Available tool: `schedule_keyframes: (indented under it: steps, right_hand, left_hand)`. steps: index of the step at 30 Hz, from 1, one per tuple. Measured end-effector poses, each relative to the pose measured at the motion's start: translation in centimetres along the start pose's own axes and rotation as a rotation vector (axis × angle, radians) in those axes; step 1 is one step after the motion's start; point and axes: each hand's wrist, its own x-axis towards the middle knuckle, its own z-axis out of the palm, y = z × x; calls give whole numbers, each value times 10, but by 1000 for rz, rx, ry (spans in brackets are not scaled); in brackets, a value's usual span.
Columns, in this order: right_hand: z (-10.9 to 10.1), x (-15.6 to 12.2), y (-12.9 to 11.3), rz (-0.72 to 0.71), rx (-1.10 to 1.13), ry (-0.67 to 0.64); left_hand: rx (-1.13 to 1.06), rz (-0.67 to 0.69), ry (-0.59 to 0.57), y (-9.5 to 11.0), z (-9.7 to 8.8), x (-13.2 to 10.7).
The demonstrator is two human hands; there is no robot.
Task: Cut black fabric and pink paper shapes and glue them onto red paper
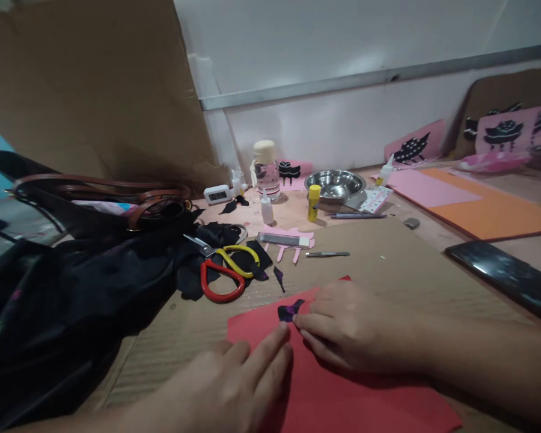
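A red paper sheet (342, 397) lies on brown cardboard in front of me. A small dark cutout with purple marks (290, 311) rests on its far left corner. My left hand (234, 379) lies flat on the red sheet, fingers stretched out, fingertips just below the cutout. My right hand (347, 328) rests on the sheet with its fingers curled, the fingertips pressed together at the cutout's right edge. Whether it grips the cutout or only touches it is hard to make out.
Scissors with red and yellow handles (223, 270) lie on black scraps. A black bag with brown straps (72, 240) fills the left. Behind are a glue stick (314, 202), a metal bowl (336, 183), a small bottle (266, 207), tweezers (327, 254), pink and orange sheets (473, 204) and a phone (505, 273).
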Motion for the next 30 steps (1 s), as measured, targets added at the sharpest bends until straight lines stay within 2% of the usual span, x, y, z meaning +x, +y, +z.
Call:
schedule_keyframes:
  steps: [3,7,13,20,24,30]
  right_hand:
    - [1,-1,0,-51,-22,10]
    - [0,-1,-3,-92,8,129]
    - [3,1,-4,-84,-8,117]
    - [6,2,-2,-53,-66,-2]
    - [6,3,-2,-19,-78,-17]
    - [6,5,-2,-1,-65,-26]
  left_hand:
    - [-82,-101,42,11,10,11]
    - [-143,-252,45,15,12,16]
    - [-165,-280,-15,14,13,15]
    - [-128,-288,-42,14,14,18]
    - [-122,-290,68,15,19,18]
    - [-39,-279,388,15,31,13]
